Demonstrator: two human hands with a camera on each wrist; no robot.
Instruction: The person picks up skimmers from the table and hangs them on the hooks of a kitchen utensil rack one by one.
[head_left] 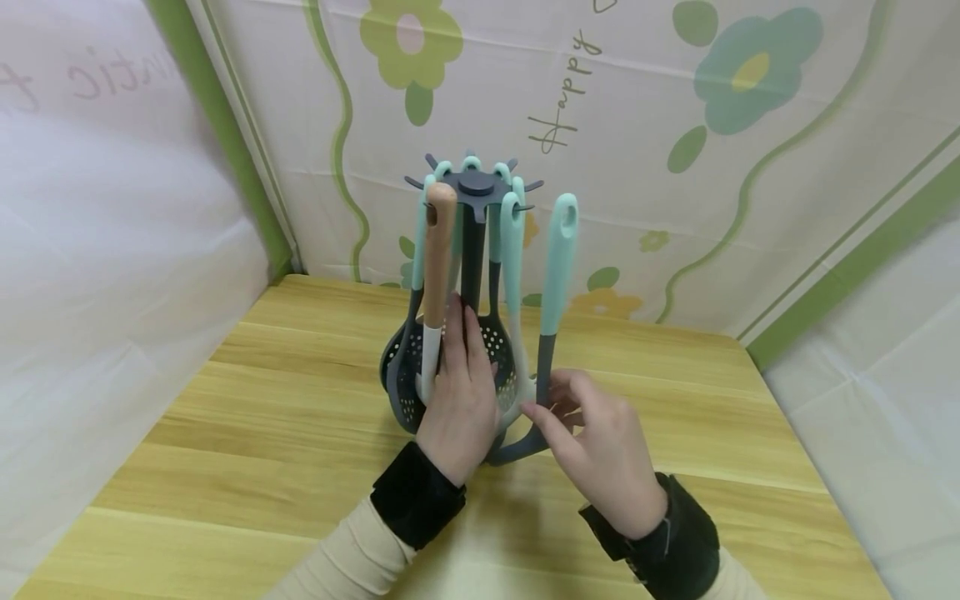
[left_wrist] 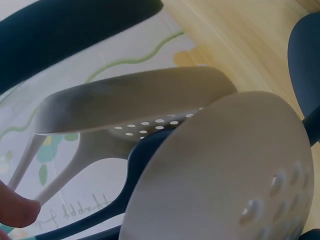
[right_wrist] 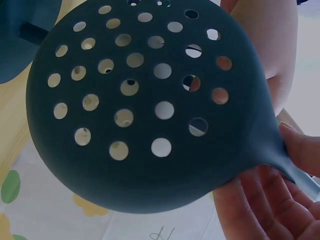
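Note:
A dark rotating utensil stand (head_left: 477, 185) bears several hanging utensils with mint handles and one with a wooden handle (head_left: 440, 242). My left hand (head_left: 461, 408) reaches between them, its straight fingers lying along the dark central post (head_left: 472, 258); whether they press on it is hidden. At the stand's right side, my right hand (head_left: 600, 442) pinches the dark neck of a skimmer (head_left: 561, 258), whose mint handle points up, apart from the hooks. In the right wrist view the skimmer's round, holed head (right_wrist: 145, 105) fills the middle, thumb and fingers around its neck.
A pale grey slotted utensil (left_wrist: 220, 165) and other hanging heads crowd the left wrist view. The stand is on a wooden table (head_left: 255, 433). Behind it hangs a flower-printed white cloth (head_left: 487, 100), with further white cloth walls at both sides.

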